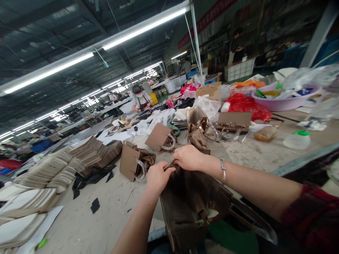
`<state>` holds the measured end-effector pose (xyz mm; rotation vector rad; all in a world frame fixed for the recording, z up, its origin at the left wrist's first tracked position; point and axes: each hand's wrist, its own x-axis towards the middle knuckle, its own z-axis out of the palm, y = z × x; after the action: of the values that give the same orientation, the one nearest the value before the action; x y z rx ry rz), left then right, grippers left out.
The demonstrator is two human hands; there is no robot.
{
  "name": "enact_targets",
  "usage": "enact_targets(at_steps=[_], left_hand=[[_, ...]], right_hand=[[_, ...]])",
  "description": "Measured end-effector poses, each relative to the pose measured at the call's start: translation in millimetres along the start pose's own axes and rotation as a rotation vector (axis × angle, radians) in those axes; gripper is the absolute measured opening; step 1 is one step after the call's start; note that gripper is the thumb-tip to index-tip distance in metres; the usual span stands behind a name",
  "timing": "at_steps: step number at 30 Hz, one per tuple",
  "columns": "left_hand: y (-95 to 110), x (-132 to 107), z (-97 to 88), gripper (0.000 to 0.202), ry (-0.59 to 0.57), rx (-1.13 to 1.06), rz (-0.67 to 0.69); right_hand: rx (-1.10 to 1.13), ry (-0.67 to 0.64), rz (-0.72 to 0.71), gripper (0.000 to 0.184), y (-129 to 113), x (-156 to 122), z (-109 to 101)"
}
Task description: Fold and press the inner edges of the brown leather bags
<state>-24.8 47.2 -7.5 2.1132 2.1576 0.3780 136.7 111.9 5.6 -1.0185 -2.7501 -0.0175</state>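
A brown handbag (196,197) with its inner side showing rests at the near table edge, partly over my lap. My left hand (159,176) pinches the bag's far rim between thumb and fingers. Close beside it, my right hand (188,158) is closed on the same rim, its fingertips partly hidden. A handle wrapped in clear plastic (265,229) hangs at the bag's right side. Just beyond my hands lie more brown handbags, one at the left (130,163), another in the middle (160,137) and one with soft sides crumpled (198,135).
Stacks of pale padded panels (47,173) and brown panels (92,153) fill the table's left. Black scraps (91,176) lie near them. At the right are a purple basin (286,100), red plastic (246,106) and a bottle with a green cap (298,139). A co-worker (141,98) sits farther back.
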Motion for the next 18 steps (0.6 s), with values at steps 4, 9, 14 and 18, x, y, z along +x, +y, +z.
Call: enact_targets(at_steps=[4,9,14,18], left_hand=[[-6.2,-8.3,-3.2,0.021,0.022,-0.049,-0.006],[-2.2,-9.0,-4.7,0.028,0.026,0.141,0.007],[2.3,-8.4,-2.9,0.03,0.016,0.188,0.018],[2.8,-10.2,-3.5,0.029,0.013,0.195,0.016]], right_hand=[[0.004,0.035,-0.02,0.027,0.2,-2.9,1.2],[0.024,0.032,-0.088,0.029,7.3,-7.5,1.0],[0.093,0.048,-0.133,0.025,13.3,-10.9,-2.5],[0.119,0.02,-0.153,0.025,10.5,-11.0,-6.5]])
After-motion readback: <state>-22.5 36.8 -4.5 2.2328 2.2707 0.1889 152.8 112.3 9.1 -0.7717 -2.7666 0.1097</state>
